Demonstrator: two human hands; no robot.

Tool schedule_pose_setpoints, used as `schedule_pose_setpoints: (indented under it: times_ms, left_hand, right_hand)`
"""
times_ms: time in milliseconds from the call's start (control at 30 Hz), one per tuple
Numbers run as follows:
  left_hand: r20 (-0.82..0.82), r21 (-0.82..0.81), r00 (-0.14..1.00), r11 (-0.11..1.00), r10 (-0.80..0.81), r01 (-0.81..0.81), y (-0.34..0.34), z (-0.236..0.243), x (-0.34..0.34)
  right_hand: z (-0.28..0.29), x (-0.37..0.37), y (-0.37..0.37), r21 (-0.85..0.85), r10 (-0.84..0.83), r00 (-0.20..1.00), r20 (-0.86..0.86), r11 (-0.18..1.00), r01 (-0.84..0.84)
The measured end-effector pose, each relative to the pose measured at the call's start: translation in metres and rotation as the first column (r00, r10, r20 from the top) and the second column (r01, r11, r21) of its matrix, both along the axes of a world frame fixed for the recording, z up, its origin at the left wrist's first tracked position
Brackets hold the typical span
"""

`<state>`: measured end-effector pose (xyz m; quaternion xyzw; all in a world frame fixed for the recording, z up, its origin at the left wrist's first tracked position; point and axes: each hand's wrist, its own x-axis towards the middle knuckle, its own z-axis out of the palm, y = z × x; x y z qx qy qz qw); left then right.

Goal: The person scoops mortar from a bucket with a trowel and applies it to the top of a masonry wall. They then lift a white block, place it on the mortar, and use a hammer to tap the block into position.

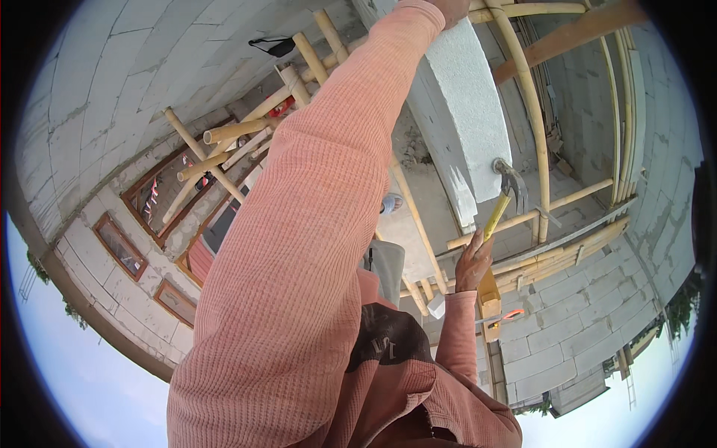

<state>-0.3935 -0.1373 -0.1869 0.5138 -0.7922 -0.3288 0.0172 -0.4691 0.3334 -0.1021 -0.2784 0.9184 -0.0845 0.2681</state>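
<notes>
My right hand [472,261] is closed around the yellow handle of a claw hammer [494,216]. The hammer's head is against the near end of a long pale grey block [470,112], at its right corner. My left arm, in a pink knit sleeve, stretches up across the middle of the view. At the top edge, my left hand [452,10] is by the far end of the block. The picture cuts it off and its fingers are hidden, so its grip does not show.
Bamboo poles [532,112] form scaffolding around the block, with a brown beam [575,41] at upper right. A saw with an orange handle [512,315] lies near my right forearm. Grey block walls [567,328] and wood-framed window openings [119,246] surround this place. A black bag [278,48] is at upper left.
</notes>
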Motion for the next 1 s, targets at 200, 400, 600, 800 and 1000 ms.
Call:
schedule_pose_setpoints:
  times_ms: [200,400,600,800,1000]
  left_hand:
    - [0.2,-0.65,0.969,0.76,0.145,0.021,0.001,-0.019,0.012]
    - [-0.26,-0.54,0.963,0.838,-0.072,-0.083,-0.004,-0.031,0.007]
    - [-0.254,-0.551,0.96,0.834,-0.12,-0.041,0.042,-0.052,0.044]
    - [-0.538,-0.479,0.763,0.875,-0.358,0.072,0.209,0.048,0.039]
    - [-0.459,0.235,0.852,0.891,-0.25,0.388,0.418,0.015,0.111]
  right_hand:
    - [0.018,0.014,-0.015,-0.041,0.031,0.996,0.081,0.999,-0.028]
    - [0.026,0.016,-0.015,0.032,-0.069,0.995,0.077,0.997,0.067]
    - [0.027,0.026,-0.023,-0.095,-0.171,0.966,0.194,0.977,0.192]
    - [-0.002,0.052,0.07,-0.229,-0.488,0.796,0.358,0.781,0.581]
    - [-0.031,0.122,0.204,0.051,-0.795,0.26,0.548,0.342,0.938]
